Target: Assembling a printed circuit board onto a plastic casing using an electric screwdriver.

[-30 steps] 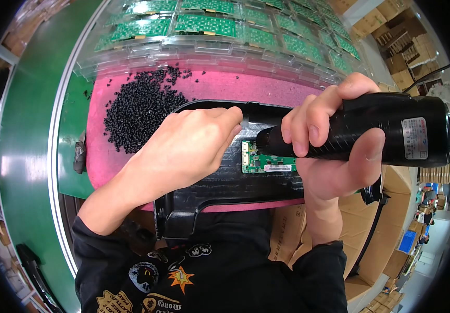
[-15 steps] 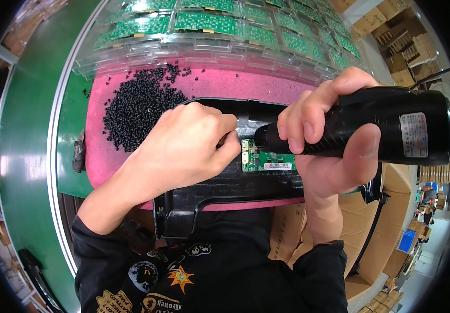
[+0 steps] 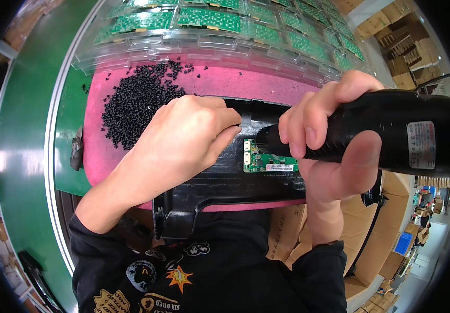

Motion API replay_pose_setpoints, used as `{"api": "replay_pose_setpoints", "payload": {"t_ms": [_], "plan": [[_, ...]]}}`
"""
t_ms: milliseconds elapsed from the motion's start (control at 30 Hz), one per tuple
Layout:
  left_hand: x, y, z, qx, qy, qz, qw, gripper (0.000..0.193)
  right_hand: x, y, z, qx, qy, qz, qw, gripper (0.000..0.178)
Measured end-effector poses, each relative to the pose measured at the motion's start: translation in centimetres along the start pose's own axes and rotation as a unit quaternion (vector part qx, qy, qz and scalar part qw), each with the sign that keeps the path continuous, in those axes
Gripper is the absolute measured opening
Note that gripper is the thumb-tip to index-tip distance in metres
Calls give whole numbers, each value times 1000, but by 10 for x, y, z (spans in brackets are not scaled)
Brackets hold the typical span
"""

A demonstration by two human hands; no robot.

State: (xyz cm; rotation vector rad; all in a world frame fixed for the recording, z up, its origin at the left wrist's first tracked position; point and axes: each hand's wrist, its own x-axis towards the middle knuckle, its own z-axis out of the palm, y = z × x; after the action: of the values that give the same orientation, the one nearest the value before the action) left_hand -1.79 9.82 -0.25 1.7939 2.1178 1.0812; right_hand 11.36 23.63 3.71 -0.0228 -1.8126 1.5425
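- Over the black plastic casing (image 3: 230, 185), the left hand (image 3: 188, 135) has thumb and forefinger pinched together; whether anything is between them is too small to tell.
- Right hand (image 3: 323, 176): fingers clamped around a black power tool (image 3: 373, 120), its nose above the circuit board (image 3: 259, 160); contact cannot be told.
- The green board lies in the casing, carrying a narrow white label (image 3: 280, 168) with dark print.
- A pale sticker (image 3: 421, 145) on the tool's right end bears red and dark printing.
- Lettering and cartoon pictures decorate the black shirt (image 3: 230, 266); dark writing marks a cardboard box (image 3: 286, 235).
- Beyond the left hand, small black pieces (image 3: 139, 104) are heaped on a pink mat (image 3: 272, 78).
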Motion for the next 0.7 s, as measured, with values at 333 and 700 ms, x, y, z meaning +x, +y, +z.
{"api": "replay_pose_setpoints", "payload": {"t_ms": [333,700], "plan": [[0,5,2,-6,-5,-8,1000,12,-5,16,10,53,-16,-20,998,41],[2,6,-2,-54,-70,-5,996,13,0,-13,-18,215,-100,-104,966,49]]}}
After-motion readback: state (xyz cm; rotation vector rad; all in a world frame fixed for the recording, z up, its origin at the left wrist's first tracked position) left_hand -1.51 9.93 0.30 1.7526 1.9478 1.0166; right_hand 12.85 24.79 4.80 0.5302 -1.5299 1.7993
